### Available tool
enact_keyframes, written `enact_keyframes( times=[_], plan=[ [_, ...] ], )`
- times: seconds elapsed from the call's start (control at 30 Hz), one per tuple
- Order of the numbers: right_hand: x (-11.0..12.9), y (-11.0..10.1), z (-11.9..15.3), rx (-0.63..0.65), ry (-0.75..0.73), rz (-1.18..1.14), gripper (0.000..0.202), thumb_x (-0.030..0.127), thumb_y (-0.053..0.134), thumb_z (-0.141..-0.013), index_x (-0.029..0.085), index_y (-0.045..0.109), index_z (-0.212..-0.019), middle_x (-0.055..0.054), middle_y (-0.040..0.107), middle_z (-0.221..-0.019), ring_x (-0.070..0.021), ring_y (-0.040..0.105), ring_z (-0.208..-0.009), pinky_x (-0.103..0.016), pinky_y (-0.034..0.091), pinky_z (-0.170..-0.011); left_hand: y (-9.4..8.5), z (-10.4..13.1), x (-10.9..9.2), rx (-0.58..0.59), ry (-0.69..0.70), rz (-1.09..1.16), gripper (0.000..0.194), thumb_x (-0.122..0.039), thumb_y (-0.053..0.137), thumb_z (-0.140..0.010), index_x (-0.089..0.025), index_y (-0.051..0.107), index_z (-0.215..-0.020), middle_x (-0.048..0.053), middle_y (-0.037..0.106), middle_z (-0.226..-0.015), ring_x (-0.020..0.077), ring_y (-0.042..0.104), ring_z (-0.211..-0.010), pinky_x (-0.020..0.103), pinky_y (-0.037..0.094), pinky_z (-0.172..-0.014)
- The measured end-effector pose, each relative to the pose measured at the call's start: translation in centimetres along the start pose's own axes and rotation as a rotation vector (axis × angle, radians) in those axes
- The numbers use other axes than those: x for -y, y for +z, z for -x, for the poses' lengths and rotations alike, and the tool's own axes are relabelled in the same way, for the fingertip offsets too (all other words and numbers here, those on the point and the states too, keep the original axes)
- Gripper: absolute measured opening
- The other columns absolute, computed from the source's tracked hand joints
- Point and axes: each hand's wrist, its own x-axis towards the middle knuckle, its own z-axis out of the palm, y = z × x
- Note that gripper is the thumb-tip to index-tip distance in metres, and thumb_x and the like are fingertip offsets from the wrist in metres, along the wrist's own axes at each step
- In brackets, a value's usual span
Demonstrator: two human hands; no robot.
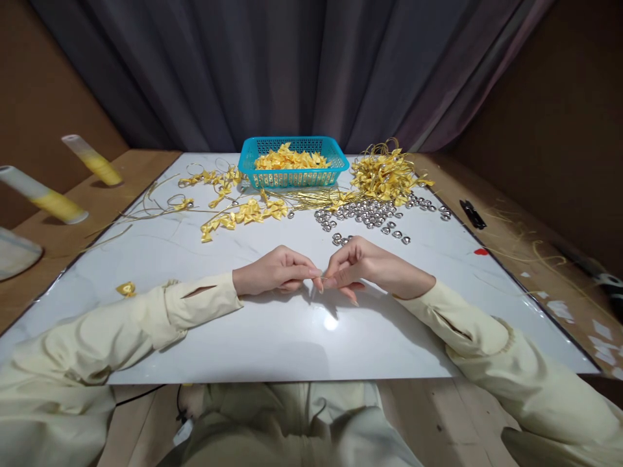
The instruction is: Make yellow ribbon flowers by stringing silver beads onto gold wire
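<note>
My left hand point(280, 269) is closed in a pinch just above the white tabletop, pointing right. Facing it, my right hand point(357, 267) pinches too, with its lower fingers curled loosely. Between the two sets of fingertips shows a short bit of thin, pale strand point(324, 278), held by both; whether it is thread or fine cord I cannot tell. Beyond the hands lie silver heart-shaped pieces point(363, 213), with a few close to my right knuckles. Several yellow ribbon bows point(248, 213) are strewn farther back on the left.
At the back, a teal basket point(294, 180) holds yellow bows. Beside it is a heap of bows with gold cords point(387, 172). Yellow thread cones point(53, 202) stand at the left. A single bow point(126, 289) lies near my left sleeve; black snips point(472, 214) lie right.
</note>
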Motion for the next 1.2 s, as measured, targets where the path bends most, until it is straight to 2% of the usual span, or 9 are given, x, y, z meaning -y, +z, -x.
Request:
enact_keyframes(
  times=[0.2, 0.6, 0.83, 1.0, 1.1, 1.2],
  plan=[
    [-0.1, 0.0, -0.1, 0.004, 0.000, 0.005, 0.012, 0.011, 0.058, -0.068, 0.008, 0.070, -0.068, 0.000, 0.056, -0.041, -0.0054, 0.037, -0.037, -0.020, 0.027, -0.042, 0.3, 0.2, -0.1, -0.077, -0.009, -0.080, 0.035, -0.041, 0.058, -0.082, -0.007, 0.068, -0.079, -0.008, 0.034, -0.036, 0.0026, 0.020, -0.035, 0.018, 0.015, -0.037],
    [-0.1, 0.2, -0.1, 0.025, 0.028, 0.003, 0.013, 0.018, 0.063, -0.068, 0.007, 0.069, -0.066, 0.001, 0.053, -0.039, -0.0052, 0.035, -0.037, -0.021, 0.026, -0.042, 0.5, 0.2, 0.3, -0.126, 0.071, -0.283, 0.037, -0.039, 0.054, -0.084, -0.006, 0.069, -0.080, -0.007, 0.035, -0.040, 0.0032, 0.024, -0.038, 0.017, 0.018, -0.038],
    [-0.2, 0.2, -0.2, 0.027, 0.032, -0.002, 0.012, 0.018, 0.064, -0.067, 0.007, 0.069, -0.065, 0.001, 0.053, -0.038, -0.0051, 0.035, -0.037, -0.020, 0.026, -0.042, 0.5, 0.1, 0.6, -0.134, 0.111, -0.306, 0.034, -0.035, 0.053, -0.085, -0.006, 0.069, -0.079, -0.007, 0.036, -0.040, 0.0029, 0.024, -0.038, 0.017, 0.018, -0.038],
    [0.1, 0.2, -0.2, 0.030, 0.040, -0.018, 0.011, 0.016, 0.063, -0.067, 0.007, 0.068, -0.063, 0.001, 0.052, -0.037, -0.0050, 0.035, -0.037, -0.021, 0.025, -0.041, 0.2, 0.2, 0.5, -0.055, 0.126, -0.216, 0.035, -0.036, 0.051, -0.086, -0.006, 0.069, -0.079, -0.007, 0.038, -0.037, 0.0037, 0.028, -0.035, 0.017, 0.023, -0.038],
    [0.0, 0.1, -0.2, 0.046, 0.046, -0.029, 0.010, 0.015, 0.064, -0.067, 0.007, 0.068, -0.063, 0.002, 0.052, -0.037, -0.0046, 0.035, -0.036, -0.020, 0.025, -0.041, -0.1, 0.3, 0.2, 0.024, 0.148, -0.167, 0.034, -0.035, 0.050, -0.085, -0.007, 0.069, -0.082, -0.004, 0.046, -0.041, 0.0057, 0.038, -0.037, 0.019, 0.031, -0.042],
    [-0.2, -0.1, -0.4, 0.088, 0.057, -0.063, 0.010, 0.014, 0.064, -0.067, 0.006, 0.068, -0.064, 0.001, 0.053, -0.037, -0.0038, 0.034, -0.034, -0.020, 0.023, -0.039, -0.5, 0.1, -0.2, 0.097, 0.166, -0.216, 0.031, -0.032, 0.053, -0.084, -0.007, 0.070, -0.085, -0.001, 0.054, -0.048, 0.0079, 0.048, -0.044, 0.020, 0.037, -0.048]
  ],
)
